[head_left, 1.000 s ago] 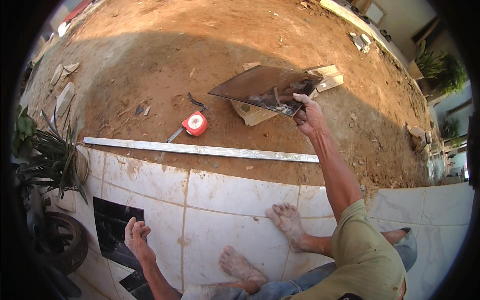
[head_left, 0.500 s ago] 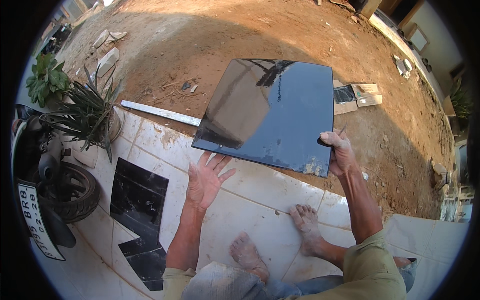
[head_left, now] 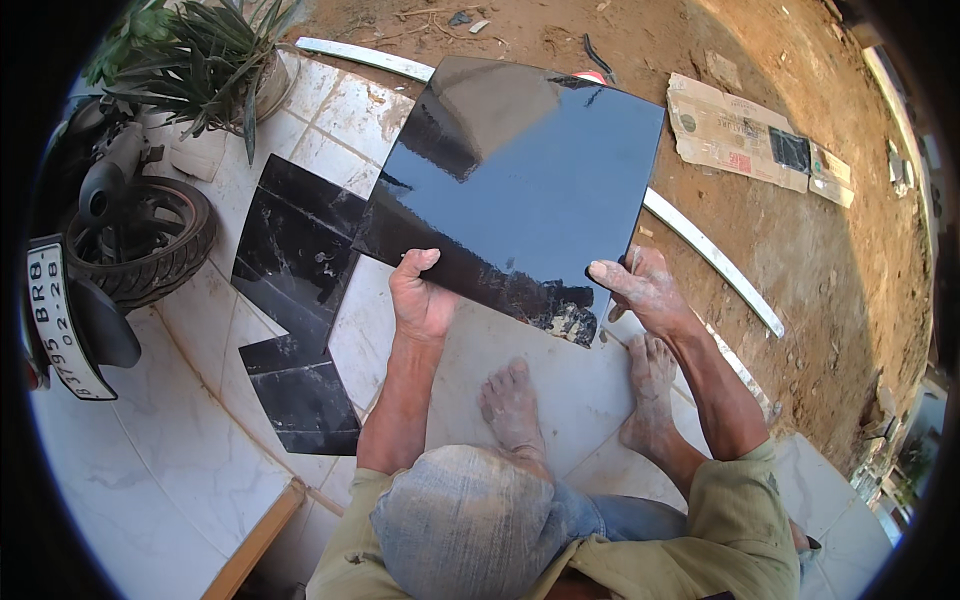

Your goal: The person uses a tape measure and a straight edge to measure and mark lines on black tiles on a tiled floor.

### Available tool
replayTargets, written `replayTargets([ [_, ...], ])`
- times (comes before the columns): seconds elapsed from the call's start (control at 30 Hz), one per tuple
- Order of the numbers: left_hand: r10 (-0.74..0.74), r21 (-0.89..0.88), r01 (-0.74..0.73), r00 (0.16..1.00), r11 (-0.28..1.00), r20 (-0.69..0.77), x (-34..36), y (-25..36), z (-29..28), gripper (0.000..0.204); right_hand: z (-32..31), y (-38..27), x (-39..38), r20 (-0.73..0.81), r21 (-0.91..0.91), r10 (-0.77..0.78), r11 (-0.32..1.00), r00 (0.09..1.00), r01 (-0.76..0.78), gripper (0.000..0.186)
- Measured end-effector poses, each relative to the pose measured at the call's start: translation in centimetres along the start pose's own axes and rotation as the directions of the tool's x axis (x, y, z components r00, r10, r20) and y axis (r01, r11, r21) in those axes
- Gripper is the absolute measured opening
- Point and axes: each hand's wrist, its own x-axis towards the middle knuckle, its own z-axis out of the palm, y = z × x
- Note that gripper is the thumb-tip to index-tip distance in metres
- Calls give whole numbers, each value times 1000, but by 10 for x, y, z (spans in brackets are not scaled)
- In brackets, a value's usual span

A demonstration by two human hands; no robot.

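Observation:
A large glossy black tile [head_left: 540, 170] is held up in front of me, mirroring the sky and a wall. My left hand [head_left: 422, 295] grips its near left edge, thumb on top and fingers underneath. At the near right corner, my right hand [head_left: 645, 290] pinches the tile with its thumb over the face. Greyish residue marks the corner between the two hands. More black tiles [head_left: 295, 250] lie on the white floor to the left, partly covered by the held tile's left corner.
Pale floor tiles [head_left: 480, 330] end at reddish bare soil [head_left: 740, 260]. A long metal bar [head_left: 715, 260] runs along that border, passing behind the held tile. Flattened cardboard [head_left: 735, 130] lies on the soil. A motorbike wheel [head_left: 150, 240] and a potted plant [head_left: 200, 60] stand at left.
My left hand has gone from spread fingers beside the tile to gripping its near edge. The tile now sits more turned, and the view has shifted, showing more of the bar and cardboard.

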Motion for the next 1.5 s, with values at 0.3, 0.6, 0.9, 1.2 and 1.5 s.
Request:
replayTargets([
  [0.3, 121, -33, -119, 989, 992, 90, -17, 28, -14, 46, 7, 0, 12, -85, -261, -84, 963, 993, 59, 53],
  [0.6, 96, -71, -88, 988, 994, 120, -14, 32, -37, 50, -8, -27, 46, -416, -194, -253, 963, 873, 186, 50],
  [0.9, 108, -71, -99, 983, 993, 147, -11, 21, -41, 42, 15, -8, 44, -405, -436, -447, 861, 797, 262, 28],
  [1.2, 152, -41, -149, 982, 988, 114, -11, 33, -41, 31, 46, 19, 28, 28, -817, -695, 398, 719, 417, 52],
  [1.5, 158, -66, -150, 978, 986, 136, -16, 33, -34, 50, 78, 26, 28, -138, -809, -495, 556, 858, 191, 65],
])
